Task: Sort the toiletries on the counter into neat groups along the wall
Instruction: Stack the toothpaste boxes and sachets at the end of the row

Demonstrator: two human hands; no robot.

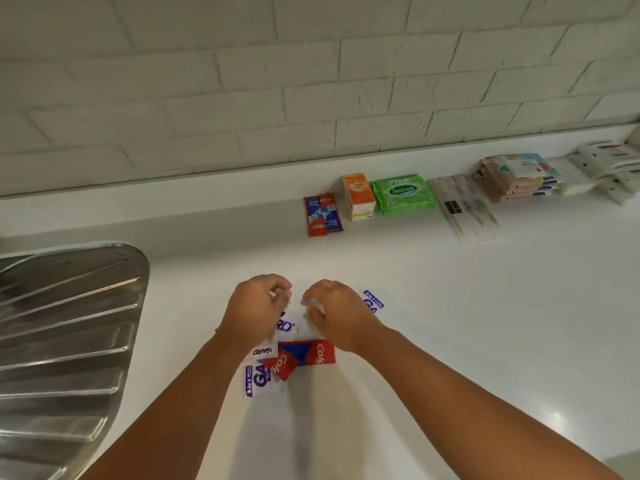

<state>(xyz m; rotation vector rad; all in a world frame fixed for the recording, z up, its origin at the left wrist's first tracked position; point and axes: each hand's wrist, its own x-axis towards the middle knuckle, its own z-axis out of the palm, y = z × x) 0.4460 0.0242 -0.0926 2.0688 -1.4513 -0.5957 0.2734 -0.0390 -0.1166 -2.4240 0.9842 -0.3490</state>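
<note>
A loose pile of white-and-blue sachets (292, 327) and red toothpaste sachets (313, 353) lies on the white counter (485, 323). My left hand (258, 310) and my right hand (337, 315) are both over the pile, fingers curled and pinching white sachets at its far edge. One white-and-blue sachet (372, 301) sticks out right of my right hand, another (258, 379) lies at the near left. Along the wall sit red toothpaste sachets (323, 214), an orange tissue pack (360, 195), a green wipes pack (403, 192), wrapped toothbrushes (465, 209) and stacked tissue packs (517, 176).
A steel sink drainboard (65, 341) takes up the left side of the counter. White packets (609, 168) lie at the far right by the wall. The white brick wall (311, 81) runs behind a raised ledge.
</note>
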